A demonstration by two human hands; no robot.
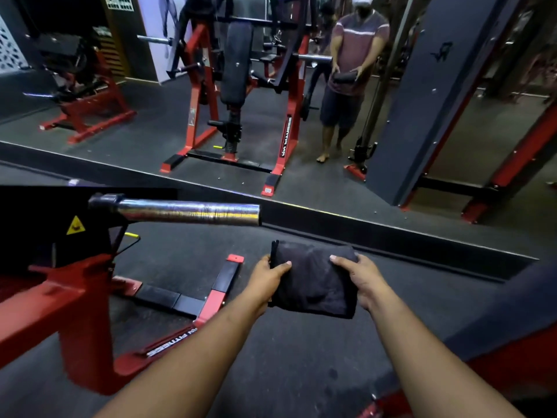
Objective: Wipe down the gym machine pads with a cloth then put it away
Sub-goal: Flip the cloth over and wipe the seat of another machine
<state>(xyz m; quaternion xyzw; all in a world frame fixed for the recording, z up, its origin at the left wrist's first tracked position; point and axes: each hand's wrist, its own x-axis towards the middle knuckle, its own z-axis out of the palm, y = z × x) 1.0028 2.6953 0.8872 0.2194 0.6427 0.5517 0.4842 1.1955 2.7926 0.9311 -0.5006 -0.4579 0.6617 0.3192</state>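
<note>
Over the dark gym floor [301,357], before a wall mirror [271,116], the left hand [268,279] and right hand [361,279] each gripped one side of a folded black cloth [315,282].

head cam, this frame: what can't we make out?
- Underside of the folded black cloth: hidden by its own top layers; left hand and right hand cover its ends.
- Red-framed gym machine pads: cut off by the left edge and a black patch.
- White lettering on its base: blurred.

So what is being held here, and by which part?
A folded black cloth, gripped by both hands: left hand on its left edge, right hand on its right edge, thumbs on top.
</note>
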